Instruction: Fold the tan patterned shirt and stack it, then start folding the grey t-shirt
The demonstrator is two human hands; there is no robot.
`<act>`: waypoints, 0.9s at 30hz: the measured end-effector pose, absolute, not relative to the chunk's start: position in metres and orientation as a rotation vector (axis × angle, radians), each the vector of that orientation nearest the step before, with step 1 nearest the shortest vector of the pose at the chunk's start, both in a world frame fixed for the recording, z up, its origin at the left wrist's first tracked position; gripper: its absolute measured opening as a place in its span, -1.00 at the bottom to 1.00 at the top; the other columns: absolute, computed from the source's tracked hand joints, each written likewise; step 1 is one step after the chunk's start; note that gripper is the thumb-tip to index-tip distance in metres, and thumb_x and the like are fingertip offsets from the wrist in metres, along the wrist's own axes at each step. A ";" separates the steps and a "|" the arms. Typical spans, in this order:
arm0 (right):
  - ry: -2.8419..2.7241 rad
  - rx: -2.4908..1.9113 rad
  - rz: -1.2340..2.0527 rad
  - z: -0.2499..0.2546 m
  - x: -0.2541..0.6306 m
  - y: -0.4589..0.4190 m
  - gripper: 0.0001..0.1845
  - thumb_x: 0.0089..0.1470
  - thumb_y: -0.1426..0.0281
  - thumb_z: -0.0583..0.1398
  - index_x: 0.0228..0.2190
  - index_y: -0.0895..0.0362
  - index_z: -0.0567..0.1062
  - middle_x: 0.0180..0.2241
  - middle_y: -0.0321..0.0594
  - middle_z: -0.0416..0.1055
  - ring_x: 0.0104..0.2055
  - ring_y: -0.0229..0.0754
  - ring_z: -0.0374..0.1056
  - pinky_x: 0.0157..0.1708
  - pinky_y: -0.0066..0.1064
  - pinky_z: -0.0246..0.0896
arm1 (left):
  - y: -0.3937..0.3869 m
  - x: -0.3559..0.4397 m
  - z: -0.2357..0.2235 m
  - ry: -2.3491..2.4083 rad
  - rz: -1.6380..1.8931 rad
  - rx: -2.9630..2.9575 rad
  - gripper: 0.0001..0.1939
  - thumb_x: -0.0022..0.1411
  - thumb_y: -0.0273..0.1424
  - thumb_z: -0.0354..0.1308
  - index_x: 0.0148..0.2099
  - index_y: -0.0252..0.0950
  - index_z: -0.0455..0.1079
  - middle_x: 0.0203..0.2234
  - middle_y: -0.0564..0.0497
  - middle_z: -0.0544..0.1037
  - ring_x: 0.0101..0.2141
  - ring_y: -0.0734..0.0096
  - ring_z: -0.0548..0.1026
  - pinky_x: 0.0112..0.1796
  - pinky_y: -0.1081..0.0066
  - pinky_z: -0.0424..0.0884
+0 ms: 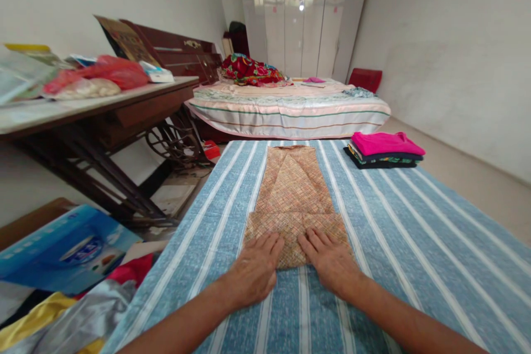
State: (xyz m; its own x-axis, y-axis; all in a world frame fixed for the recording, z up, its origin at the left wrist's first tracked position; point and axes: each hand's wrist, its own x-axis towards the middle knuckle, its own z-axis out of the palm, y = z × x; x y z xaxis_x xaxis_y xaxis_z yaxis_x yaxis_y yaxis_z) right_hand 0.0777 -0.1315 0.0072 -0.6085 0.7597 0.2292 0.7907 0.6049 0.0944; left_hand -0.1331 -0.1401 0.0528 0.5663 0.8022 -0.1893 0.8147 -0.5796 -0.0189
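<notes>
A tan checked garment (293,193) lies lengthwise on the blue-and-white striped cloth (398,232), folded into a narrow strip with its near end turned up. My left hand (254,272) rests flat on the near left corner of that fold, fingers stretched out. Beside it, my right hand (328,263) presses flat on the near right corner, fingers also spread. Neither hand holds anything.
A stack of folded clothes with a pink top (385,149) sits at the far right of the striped cloth. A wooden table (124,100) with bags stands left. A blue box (62,249) and loose clothes lie at lower left. A bed (290,108) stands beyond.
</notes>
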 end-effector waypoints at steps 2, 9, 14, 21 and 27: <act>-2.666 -1.285 -0.231 0.007 0.079 -0.129 -0.51 0.12 0.56 0.01 0.10 0.21 0.28 0.08 0.07 0.29 0.11 0.07 0.21 0.00 -0.16 0.17 | -0.139 -0.129 0.051 1.435 -0.255 2.749 -0.39 0.10 -0.44 -0.03 0.22 -0.47 0.12 0.17 -0.28 0.24 0.17 0.03 0.19 0.15 0.10 0.10; -2.775 -1.342 0.187 0.036 0.082 -0.112 -0.54 0.03 0.56 0.03 -0.01 0.11 0.35 -0.09 -0.10 0.42 -0.06 -0.04 0.34 -0.17 -0.31 0.22 | -0.128 -0.129 0.043 1.438 -0.210 2.852 -0.53 0.07 -0.64 -0.09 0.06 -0.40 0.27 -0.03 -0.20 0.44 0.00 0.14 0.37 0.05 0.15 0.20; -2.818 -1.376 0.301 0.053 0.083 -0.105 -0.60 0.01 0.57 0.02 -0.09 0.11 0.38 -0.19 -0.14 0.45 -0.13 -0.07 0.38 -0.24 -0.34 0.20 | -0.118 -0.129 0.050 1.506 -0.175 2.805 -0.70 0.10 -0.65 -0.08 -0.16 -0.32 0.34 -0.27 -0.10 0.51 -0.22 0.24 0.46 -0.14 0.28 0.32; -2.760 -1.390 0.078 0.043 0.081 -0.114 -0.58 -0.02 0.62 0.04 -0.11 0.11 0.40 -0.16 -0.12 0.45 -0.09 -0.08 0.36 -0.22 -0.36 0.21 | -0.116 -0.126 0.054 1.471 -0.163 2.840 -0.76 0.16 -0.62 -0.09 -0.23 -0.33 0.36 -0.30 -0.13 0.53 -0.28 0.22 0.48 -0.21 0.29 0.36; -2.782 -1.479 0.190 0.057 0.083 -0.090 -0.64 -0.05 0.61 0.07 -0.23 0.09 0.50 -0.27 -0.16 0.53 -0.20 -0.12 0.44 -0.31 -0.43 0.20 | -0.097 -0.126 0.072 1.516 -0.116 2.695 -0.81 0.07 -0.61 0.02 -0.31 -0.30 0.40 -0.34 -0.08 0.57 -0.24 0.22 0.52 -0.23 0.37 0.37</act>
State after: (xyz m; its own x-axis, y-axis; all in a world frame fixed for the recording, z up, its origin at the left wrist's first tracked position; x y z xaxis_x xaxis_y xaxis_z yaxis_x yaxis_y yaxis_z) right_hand 0.0835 -0.0903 0.0574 -0.5608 0.8251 -0.0695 0.8268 0.5536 -0.0991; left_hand -0.1263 -0.0974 0.0720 0.5175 0.8511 -0.0887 0.8547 -0.5192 0.0047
